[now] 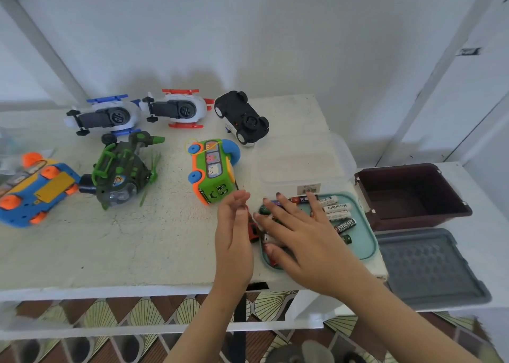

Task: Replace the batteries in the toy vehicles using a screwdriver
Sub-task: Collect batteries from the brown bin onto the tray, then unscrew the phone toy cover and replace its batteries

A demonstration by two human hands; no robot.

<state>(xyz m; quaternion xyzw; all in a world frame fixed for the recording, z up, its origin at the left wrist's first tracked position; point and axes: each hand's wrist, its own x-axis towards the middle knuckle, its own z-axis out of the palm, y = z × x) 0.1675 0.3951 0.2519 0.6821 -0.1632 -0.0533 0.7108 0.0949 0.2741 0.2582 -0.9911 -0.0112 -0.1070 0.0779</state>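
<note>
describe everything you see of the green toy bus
The green toy bus looks plastic, with orange trim, two blue wheels, a blue curved handle at its far end and a yellow cord. Animal pictures fill its upturned windows; a cartoon face points toward the person. It seems to lie on its side on the table, just beyond the left hand.

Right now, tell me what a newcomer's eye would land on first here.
The two hands in the middle foreground draw the eye first: the right hand is spread over a teal tray of batteries, and the left hand is held edge-on beside it. Next come the bright toys lying across the white table, above all the green bus just beyond the fingertips.
</note>
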